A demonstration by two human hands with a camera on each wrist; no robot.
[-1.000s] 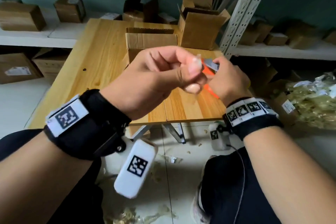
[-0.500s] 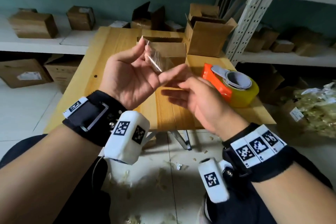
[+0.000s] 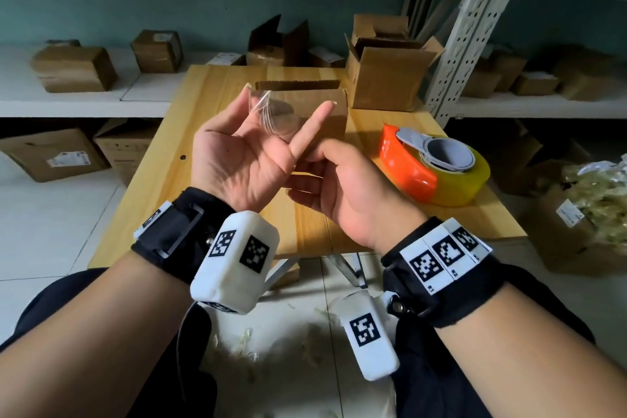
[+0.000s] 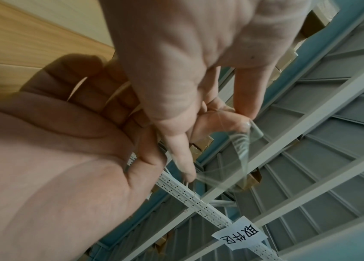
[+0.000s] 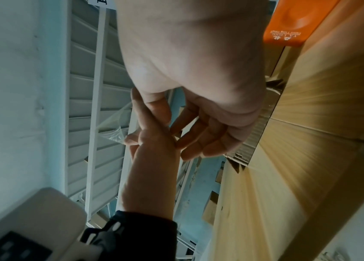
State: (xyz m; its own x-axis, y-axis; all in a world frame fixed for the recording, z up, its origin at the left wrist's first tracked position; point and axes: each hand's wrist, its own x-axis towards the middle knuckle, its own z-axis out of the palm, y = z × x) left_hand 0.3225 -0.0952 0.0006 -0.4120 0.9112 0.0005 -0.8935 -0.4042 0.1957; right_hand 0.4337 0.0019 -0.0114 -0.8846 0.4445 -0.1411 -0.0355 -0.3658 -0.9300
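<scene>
A short strip of clear tape (image 3: pixel 271 119) is stretched between the thumb tip and an outstretched finger of my left hand (image 3: pixel 286 102), which is raised palm up over the wooden table (image 3: pixel 220 95). In the left wrist view the tape (image 4: pixel 241 146) is pinched at the left hand's (image 4: pixel 232 113) fingertips. My right hand (image 3: pixel 310 166) sits just below, its thumb and curled fingers closing at the base of that outstretched left finger, where a glossy tape edge shows. The orange tape dispenser (image 3: pixel 431 163) with its yellowish roll lies on the table to the right, untouched.
A closed cardboard box (image 3: pixel 336 112) stands right behind the hands, with an open box (image 3: pixel 386 78) beyond it. A perforated shelf upright (image 3: pixel 464 20) rises at the table's back right. Boxes fill the shelves, and a bag-filled carton (image 3: pixel 576 214) sits at the right.
One second ago both hands were together on the dispenser. It now lies on the table, the left hand has turned palm up with the tape, and the right hand has closed in under it.
</scene>
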